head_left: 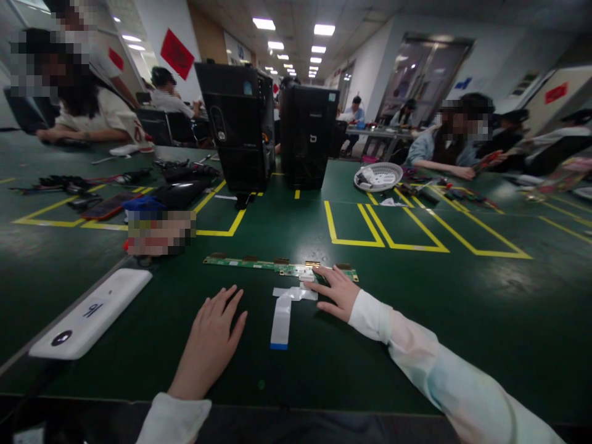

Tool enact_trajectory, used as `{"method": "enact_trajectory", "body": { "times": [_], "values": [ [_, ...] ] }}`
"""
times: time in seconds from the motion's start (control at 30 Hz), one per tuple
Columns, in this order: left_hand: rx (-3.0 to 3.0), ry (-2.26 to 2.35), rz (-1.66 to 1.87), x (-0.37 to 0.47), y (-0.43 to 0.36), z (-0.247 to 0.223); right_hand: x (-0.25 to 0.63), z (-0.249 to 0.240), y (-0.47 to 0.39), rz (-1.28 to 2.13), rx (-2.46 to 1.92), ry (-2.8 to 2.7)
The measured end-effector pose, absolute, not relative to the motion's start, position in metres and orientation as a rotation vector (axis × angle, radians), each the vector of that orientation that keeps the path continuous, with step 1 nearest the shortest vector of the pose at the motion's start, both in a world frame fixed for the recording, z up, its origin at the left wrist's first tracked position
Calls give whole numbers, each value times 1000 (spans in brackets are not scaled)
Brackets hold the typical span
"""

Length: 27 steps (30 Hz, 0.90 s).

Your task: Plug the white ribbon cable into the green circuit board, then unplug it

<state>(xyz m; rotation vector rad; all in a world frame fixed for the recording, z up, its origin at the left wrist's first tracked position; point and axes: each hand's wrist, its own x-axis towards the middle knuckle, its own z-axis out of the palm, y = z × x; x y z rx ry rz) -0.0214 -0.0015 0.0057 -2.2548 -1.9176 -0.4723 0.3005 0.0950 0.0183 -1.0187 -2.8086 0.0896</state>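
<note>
A long, narrow green circuit board lies across the dark green table in front of me. From its connector a white flat ribbon cable folds and runs toward me, ending in a blue tip. My right hand reaches in from the right, fingers spread, with its fingertips at the board's connector and the cable's near end; it grips neither. Left of the cable, my left hand rests palm down on or just over the table, fingers stretched out and holding nothing.
A white device marked 16 lies at left. Two black computer towers stand beyond the board. Cables and tools clutter the back left. A white basket sits back right, near yellow tape outlines. Several people sit around.
</note>
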Motion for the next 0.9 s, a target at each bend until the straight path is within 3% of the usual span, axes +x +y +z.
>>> {"method": "enact_trajectory", "body": {
  "times": [0.6,0.9],
  "values": [
    [-2231,-1876,-498,-18,-4,6,375,8,54,-66,-1106,-2712],
    [-2241,-1908,-479,-19,-5,5,453,-2,8,-176,-1366,-2580]
  ]
}}
